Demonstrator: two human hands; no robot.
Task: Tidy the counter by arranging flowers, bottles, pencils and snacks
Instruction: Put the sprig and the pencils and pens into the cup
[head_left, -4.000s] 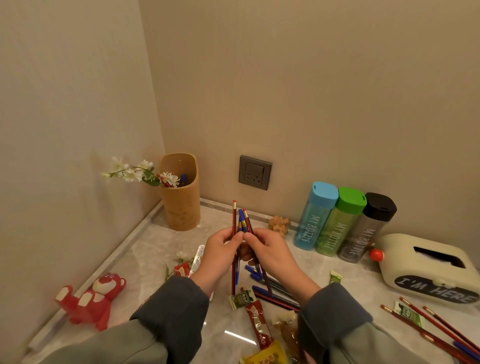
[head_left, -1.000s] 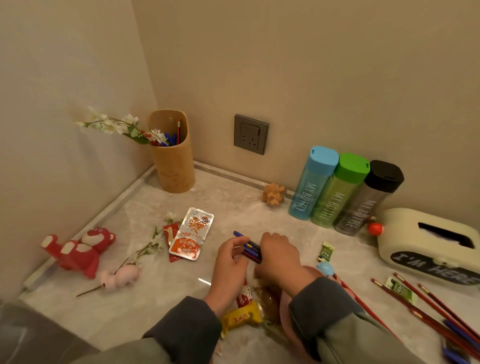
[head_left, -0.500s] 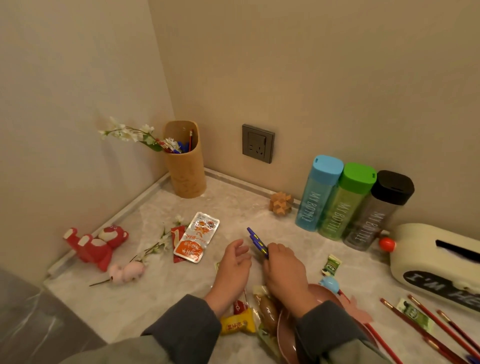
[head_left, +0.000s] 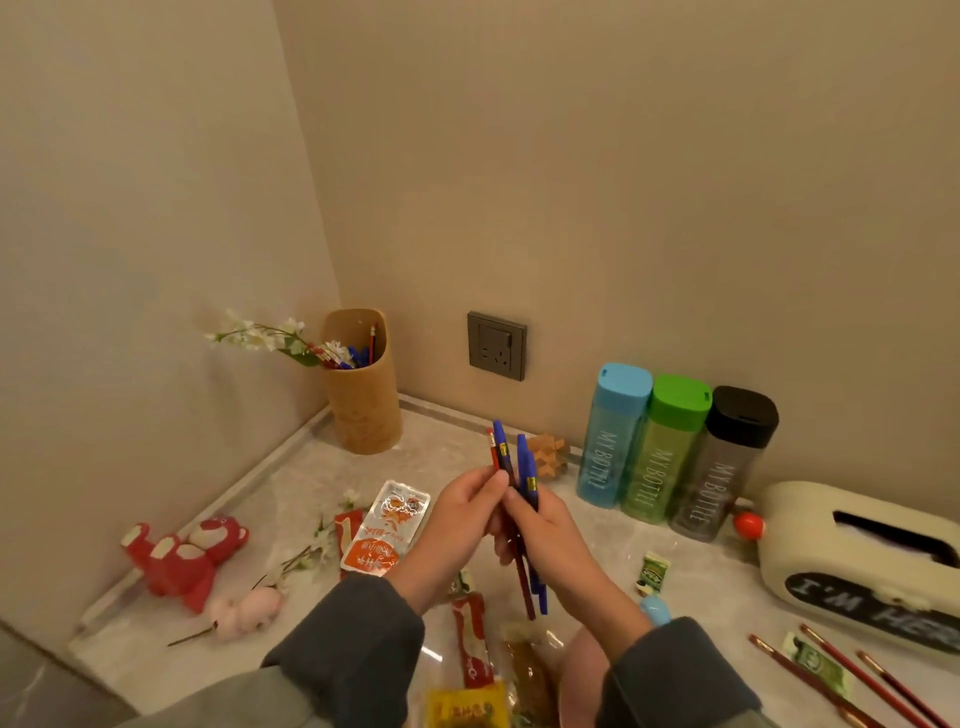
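Blue and red pencils (head_left: 525, 467) stand nearly upright at the frame's centre. Your left hand (head_left: 457, 525) and right hand (head_left: 550, 540) both curl their fingers round the bundle. More pencils sit in the wooden cup (head_left: 363, 410) at centre left, beside a flower sprig (head_left: 254, 335).

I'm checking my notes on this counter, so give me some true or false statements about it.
Both the left hand and the right hand hold the pencil bundle. True.
The wooden holder is empty. False: it holds a flower sprig and pencils.
Three bottles stand side by side. True.
The green-capped bottle is at the row's end. False: it stands in the middle.
No pencils lie on the counter. False: red pencils lie near the tissue box.
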